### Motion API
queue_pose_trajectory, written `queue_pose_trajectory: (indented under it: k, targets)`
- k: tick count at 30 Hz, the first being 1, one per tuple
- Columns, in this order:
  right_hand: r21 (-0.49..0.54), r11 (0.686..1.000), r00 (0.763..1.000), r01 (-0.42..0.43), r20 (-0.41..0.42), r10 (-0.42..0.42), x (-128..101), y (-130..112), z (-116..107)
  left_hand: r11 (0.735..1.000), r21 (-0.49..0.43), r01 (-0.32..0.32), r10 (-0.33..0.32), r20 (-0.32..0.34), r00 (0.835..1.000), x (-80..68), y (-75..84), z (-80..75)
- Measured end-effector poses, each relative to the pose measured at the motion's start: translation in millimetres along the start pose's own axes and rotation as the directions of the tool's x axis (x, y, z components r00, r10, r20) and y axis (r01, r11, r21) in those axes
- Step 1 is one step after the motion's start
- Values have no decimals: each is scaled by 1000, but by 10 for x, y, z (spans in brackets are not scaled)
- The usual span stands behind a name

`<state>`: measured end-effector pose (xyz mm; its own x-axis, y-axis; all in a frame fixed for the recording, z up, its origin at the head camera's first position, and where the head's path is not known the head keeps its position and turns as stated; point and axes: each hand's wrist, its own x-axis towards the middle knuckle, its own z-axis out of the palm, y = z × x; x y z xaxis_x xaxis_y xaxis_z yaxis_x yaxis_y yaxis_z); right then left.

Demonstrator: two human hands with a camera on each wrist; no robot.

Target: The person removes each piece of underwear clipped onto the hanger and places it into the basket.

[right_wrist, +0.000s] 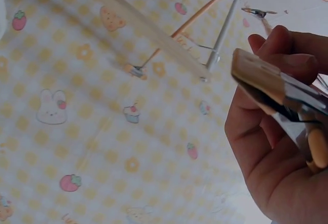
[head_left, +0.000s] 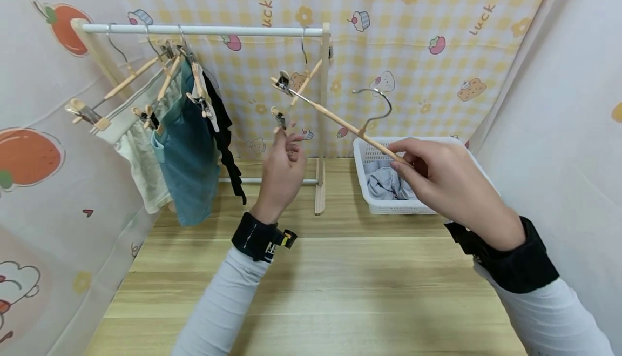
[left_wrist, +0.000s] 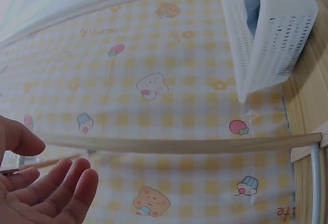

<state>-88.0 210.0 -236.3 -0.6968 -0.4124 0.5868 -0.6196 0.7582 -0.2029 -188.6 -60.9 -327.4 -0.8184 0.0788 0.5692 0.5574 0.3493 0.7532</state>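
My right hand (head_left: 444,183) pinches one end of a wooden clip hanger (head_left: 335,118) between thumb and fingers. Its metal hook points up, and its far clip (head_left: 283,81) reaches toward the rack. In the right wrist view, a wooden clip (right_wrist: 261,80) of this hanger is close up beside the fingers. My left hand (head_left: 283,172) is raised in front of the rack, just below a clip (head_left: 279,115) of another hanger (head_left: 307,80) hanging at the rack's right end. The left wrist view shows its thumb and fingers apart, loosely bent, with nothing between them.
A clothes rack (head_left: 204,31) with a white rail stands at the back left. On it hang pale shorts (head_left: 141,156), a blue-green garment (head_left: 187,150) and a black garment (head_left: 223,129). At the back right, a white basket (head_left: 362,175) holds grey cloth (head_left: 386,183).
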Motion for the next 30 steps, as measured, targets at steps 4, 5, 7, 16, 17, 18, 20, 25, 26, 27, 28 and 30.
queue_pose_trajectory:
  k: [4, 5, 7, 16, 17, 18, 20, 25, 26, 27, 28, 30]
  targets:
    - [-4, 998, 996, -61, 57, 61, 155, -88, -46, 997, 55, -47, 45, 38, 998, -49, 60, 113]
    - [-4, 997, 995, -72, 75, 72, 198, -108, -53, 996, 69, -61, 58, 47, 997, -54, 69, 142]
    - [-4, 996, 990, -88, 109, 88, 292, -145, -63, 992, 86, -87, 82, 66, 994, -62, 91, 196]
    - [-47, 989, 967, -138, 208, 145, 827, -289, 10, 980, 103, -170, 155, 138, 978, -115, 142, 358]
    - [-50, 989, 965, -141, 216, 149, 895, -299, 35, 979, 107, -176, 160, 144, 977, -127, 136, 367]
    - [-53, 988, 963, -143, 222, 151, 962, -304, 62, 977, 113, -182, 165, 150, 975, -143, 129, 376]
    - [-56, 987, 958, -152, 236, 161, 1099, -307, 116, 974, 124, -188, 167, 167, 972, -179, 109, 393]
    - [-77, 984, 950, -162, 258, 177, 1418, -241, 253, 966, 157, -204, 169, 210, 963, -277, 51, 433]
    - [-79, 983, 949, -163, 261, 179, 1469, -220, 287, 965, 161, -207, 170, 214, 962, -293, 42, 441]
    - [-80, 983, 947, -167, 265, 182, 1516, -199, 321, 964, 165, -207, 169, 218, 961, -309, 35, 446]
    - [-79, 982, 945, -169, 269, 185, 1558, -180, 356, 964, 170, -204, 164, 222, 961, -324, 29, 451]
    - [-67, 981, 940, -182, 280, 194, 1629, -148, 426, 964, 178, -197, 155, 225, 962, -350, 19, 457]
